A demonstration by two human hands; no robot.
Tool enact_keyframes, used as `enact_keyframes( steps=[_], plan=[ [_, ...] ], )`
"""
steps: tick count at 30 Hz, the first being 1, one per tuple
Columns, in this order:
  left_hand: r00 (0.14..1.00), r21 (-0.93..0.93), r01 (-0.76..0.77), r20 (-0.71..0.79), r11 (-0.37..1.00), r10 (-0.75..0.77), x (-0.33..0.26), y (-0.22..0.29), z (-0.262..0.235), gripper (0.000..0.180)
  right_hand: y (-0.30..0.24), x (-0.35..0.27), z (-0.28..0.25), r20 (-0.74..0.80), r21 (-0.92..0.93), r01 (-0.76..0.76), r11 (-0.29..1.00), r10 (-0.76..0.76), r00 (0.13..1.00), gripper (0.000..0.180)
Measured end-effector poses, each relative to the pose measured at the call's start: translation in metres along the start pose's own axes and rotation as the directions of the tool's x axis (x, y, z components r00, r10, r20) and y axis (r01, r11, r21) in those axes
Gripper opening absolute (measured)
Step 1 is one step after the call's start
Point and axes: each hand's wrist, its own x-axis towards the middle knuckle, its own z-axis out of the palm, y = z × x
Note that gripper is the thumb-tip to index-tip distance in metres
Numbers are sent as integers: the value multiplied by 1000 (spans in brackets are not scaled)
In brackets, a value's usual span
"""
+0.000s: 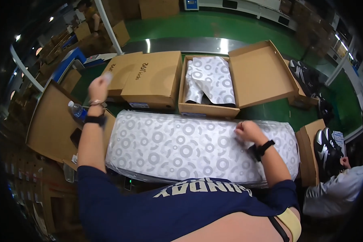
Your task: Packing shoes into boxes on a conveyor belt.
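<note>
Observed white, grey-ringed paper stack [181,147] in clear film [138,176], blurred pale scrap [108,76] pinched in left fingers [102,82], right fingers [240,130] curled together over paper, contact unclear.

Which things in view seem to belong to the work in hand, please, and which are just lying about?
Seems part of the work:
small pale thing, blurred, in the left hand
patterned paper, beneath the right hand
open box, with similar paper inside
closed boxes

Probably just lying about:
water bottle, at the left
small device with a green light
</note>
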Motion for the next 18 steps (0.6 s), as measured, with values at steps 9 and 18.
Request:
enact_keyframes(
  steps=[9,18],
  plan=[
    [568,-512,775,821,370,-55,-107,143,170,80,56,39,-26,-79,431,-84,898,130,988,83],
    [882,-236,139,470,962,-12,-86,119,244,33,65,65,-12,-143,345,-47,938,102,985,57]
  ],
)
